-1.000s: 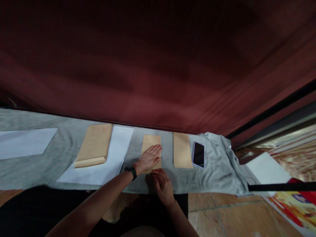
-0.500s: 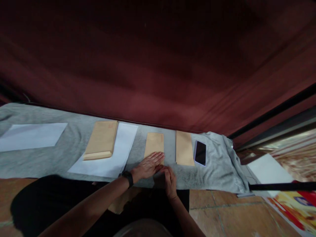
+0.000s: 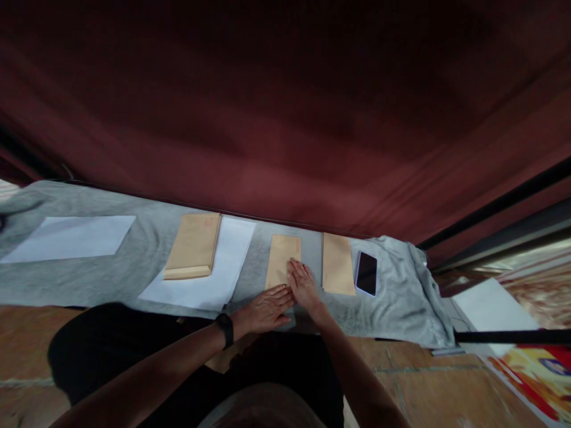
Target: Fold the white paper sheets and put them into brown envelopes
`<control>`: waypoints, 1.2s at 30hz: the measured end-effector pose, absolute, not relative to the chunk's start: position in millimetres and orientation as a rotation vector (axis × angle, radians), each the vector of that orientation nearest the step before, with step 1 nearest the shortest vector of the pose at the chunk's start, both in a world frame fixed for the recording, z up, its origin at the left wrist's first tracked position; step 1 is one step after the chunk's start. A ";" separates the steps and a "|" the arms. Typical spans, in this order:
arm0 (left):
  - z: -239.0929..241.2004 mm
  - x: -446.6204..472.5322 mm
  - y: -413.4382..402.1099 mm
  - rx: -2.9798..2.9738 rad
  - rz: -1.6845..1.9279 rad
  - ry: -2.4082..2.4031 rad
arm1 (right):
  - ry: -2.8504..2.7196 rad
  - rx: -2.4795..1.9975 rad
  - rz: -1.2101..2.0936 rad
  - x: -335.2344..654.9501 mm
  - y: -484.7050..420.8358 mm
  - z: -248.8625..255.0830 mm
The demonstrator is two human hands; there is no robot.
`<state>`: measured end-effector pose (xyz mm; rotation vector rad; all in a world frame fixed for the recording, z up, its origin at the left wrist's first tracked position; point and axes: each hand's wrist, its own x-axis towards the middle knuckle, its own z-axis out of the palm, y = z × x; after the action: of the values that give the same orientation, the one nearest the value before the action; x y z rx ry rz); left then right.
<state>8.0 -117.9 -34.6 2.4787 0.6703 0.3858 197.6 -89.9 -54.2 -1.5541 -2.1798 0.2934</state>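
Note:
A brown paper envelope point(image 3: 279, 257) lies flat on the grey cloth in front of me. My left hand point(image 3: 266, 309), with a black band on the wrist, rests flat over its near end, fingers stretched out to the right. My right hand point(image 3: 303, 284) lies flat on the envelope's right side, fingers pointing away from me. The two hands touch or nearly touch. Both are open, and the envelope's near edge is hidden under them. Just to the right lies another brown envelope or thin pile of them point(image 3: 338, 264).
A stack of brown envelopes point(image 3: 194, 241) sits on white paper sheets point(image 3: 234, 246) to the left. Another white sheet point(image 3: 74, 236) lies farther left. A phone point(image 3: 366, 273) lies on the grey cloth point(image 3: 401, 291) at right. A dark red curtain-like surface point(image 3: 276, 148) rises behind.
My right hand has moved from the envelope's near edge up onto its right side and flattened out. My left hand has shifted slightly toward me. The view has turned a little left.

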 end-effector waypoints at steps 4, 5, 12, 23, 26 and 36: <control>-35.4 4.8 -123.1 2.552 0.367 0.670 | -2.192 -1.672 0.160 194.7 -67.3 -55.4; -36.0 4.4 -124.0 2.579 0.350 0.673 | -2.188 -1.697 0.130 193.7 -64.2 -55.9; -45.3 3.8 -127.2 2.739 0.214 0.699 | -2.177 -1.807 0.047 191.2 -67.1 -61.1; -46.1 5.3 -127.7 2.802 0.242 0.695 | -2.299 -1.726 0.106 205.9 -119.0 -58.6; -43.8 2.7 -129.8 2.821 0.282 0.680 | -2.329 -1.696 0.124 208.6 -137.7 -59.0; -41.0 -10.8 -133.0 2.863 0.310 0.522 | -2.398 -1.577 0.046 218.5 -177.6 -62.4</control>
<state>-10.8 -133.0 -41.0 2.8629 0.5223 0.3101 218.5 -177.6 -62.4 -1.5771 -2.3978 0.0458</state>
